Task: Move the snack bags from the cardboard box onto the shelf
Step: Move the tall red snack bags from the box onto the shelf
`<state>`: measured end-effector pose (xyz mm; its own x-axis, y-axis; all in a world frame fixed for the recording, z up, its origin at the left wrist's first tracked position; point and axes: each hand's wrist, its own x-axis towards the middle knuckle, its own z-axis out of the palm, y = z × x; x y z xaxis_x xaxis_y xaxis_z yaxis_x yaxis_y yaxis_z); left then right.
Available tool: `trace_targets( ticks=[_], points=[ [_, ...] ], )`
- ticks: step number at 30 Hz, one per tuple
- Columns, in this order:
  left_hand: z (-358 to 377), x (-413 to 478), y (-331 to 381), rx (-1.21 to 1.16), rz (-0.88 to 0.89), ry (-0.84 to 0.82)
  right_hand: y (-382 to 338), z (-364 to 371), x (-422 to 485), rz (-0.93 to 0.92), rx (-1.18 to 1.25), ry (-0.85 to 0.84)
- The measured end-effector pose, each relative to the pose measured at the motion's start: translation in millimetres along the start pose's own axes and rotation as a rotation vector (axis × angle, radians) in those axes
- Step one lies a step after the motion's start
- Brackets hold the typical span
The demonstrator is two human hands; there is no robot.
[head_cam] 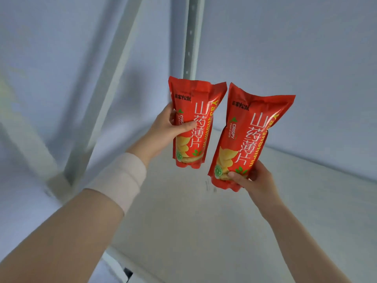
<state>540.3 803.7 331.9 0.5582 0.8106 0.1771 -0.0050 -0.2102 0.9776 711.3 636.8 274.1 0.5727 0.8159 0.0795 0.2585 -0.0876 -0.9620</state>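
Note:
Two red snack bags with yellow and white lettering are held upright above the white shelf board [295, 211]. My left hand [163, 131] grips the left snack bag [195, 111] by its left side, thumb across the front. My right hand [255, 180] pinches the right snack bag [253, 127] at its bottom edge. The two bags hang side by side, almost touching, both off the board. The cardboard box is out of view.
A white slotted upright post [190, 37] stands at the shelf's back, behind the left bag. A slanted white frame bar [106, 88] rises at the left. Pale walls close the back and right. A beige band wraps my left wrist [122, 178].

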Motion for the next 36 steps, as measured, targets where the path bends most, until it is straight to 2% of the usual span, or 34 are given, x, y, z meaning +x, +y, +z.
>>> trace_targets(
  ticks=[7, 15, 25, 34, 36],
  points=[
    [10, 122, -40, -0.098, -0.031, -0.080, 22, 11, 113, 0.013, 0.040, 0.076],
    [12, 195, -75, -0.098, -0.054, -0.113, 52, 21, 195, 0.006, 0.041, 0.097],
    [22, 221, -86, -0.033, -0.018, -0.151, 68, 24, 224, 0.003, -0.031, 0.099],
    [29, 214, -77, 0.041, -0.063, -0.086, 69, 21, 220, 0.013, -0.059, 0.091],
    [28, 206, -70, 0.075, -0.088, -0.063, 69, 16, 212, 0.020, -0.125, 0.098]
  ],
)
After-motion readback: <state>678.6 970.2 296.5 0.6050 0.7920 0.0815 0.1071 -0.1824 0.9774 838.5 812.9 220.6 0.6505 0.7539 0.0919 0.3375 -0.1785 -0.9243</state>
